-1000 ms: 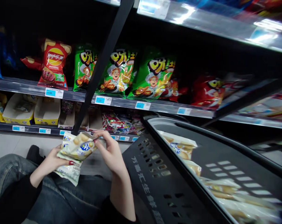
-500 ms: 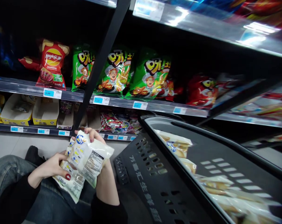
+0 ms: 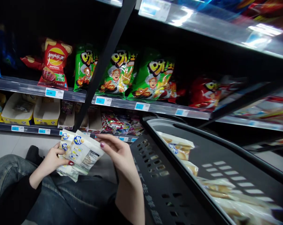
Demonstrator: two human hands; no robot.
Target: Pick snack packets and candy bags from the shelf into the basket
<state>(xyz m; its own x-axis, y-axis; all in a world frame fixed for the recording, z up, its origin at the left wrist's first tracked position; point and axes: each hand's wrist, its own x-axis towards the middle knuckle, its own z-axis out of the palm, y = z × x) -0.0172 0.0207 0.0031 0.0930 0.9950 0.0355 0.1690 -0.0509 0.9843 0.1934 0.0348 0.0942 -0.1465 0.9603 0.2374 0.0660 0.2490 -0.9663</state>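
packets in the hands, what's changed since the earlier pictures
The front packet has flipped from picture side to printed back. The right hand went behind it, then drew back right; its fingers are at its edge, grip unclear. The left hand still holds the other packets; basket and green bags look unchanged.

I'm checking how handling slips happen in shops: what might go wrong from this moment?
The white packets overlap in the left hand, which grips them near one side, so one might slide out and drop. The right forearm is close to the gray basket, so a careless swing could bump its wall.
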